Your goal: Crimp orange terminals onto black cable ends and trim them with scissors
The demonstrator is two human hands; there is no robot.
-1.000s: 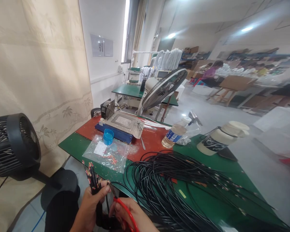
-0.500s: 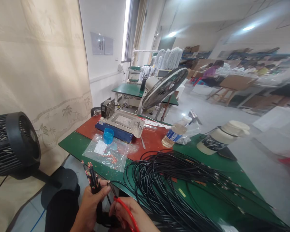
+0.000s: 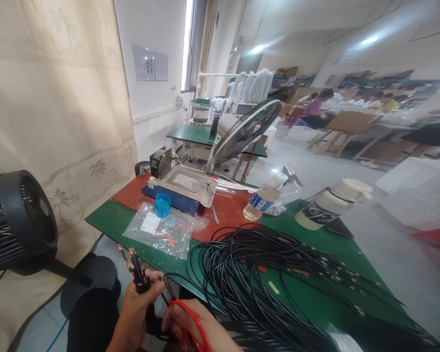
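My left hand (image 3: 138,302) is closed round a bundle of black cables (image 3: 137,271) whose stripped ends, with reddish and pale cores, point up. Between its thumb and forefinger one cable end is pinched. My right hand (image 3: 190,320) grips red-handled scissors (image 3: 194,318), whose metal blades reach to that pinched end. How far apart the blades are I cannot make out. Right of my hands, a large heap of coiled black cables (image 3: 238,274) covers much of the green tabletop (image 3: 106,220).
Behind the cables lie a plastic bag (image 3: 132,230) with small orange scraps, a blue cup (image 3: 162,205) and a blue-based metal device (image 3: 179,188). A bottle (image 3: 261,198) and a white jug (image 3: 330,205) stand to the right. Fans (image 3: 25,220) and people (image 3: 315,105) are around.
The view has shifted slightly, so the background sits a little further left. Both hands keep nearly the same pose, the scissors still at the pinched cable end.
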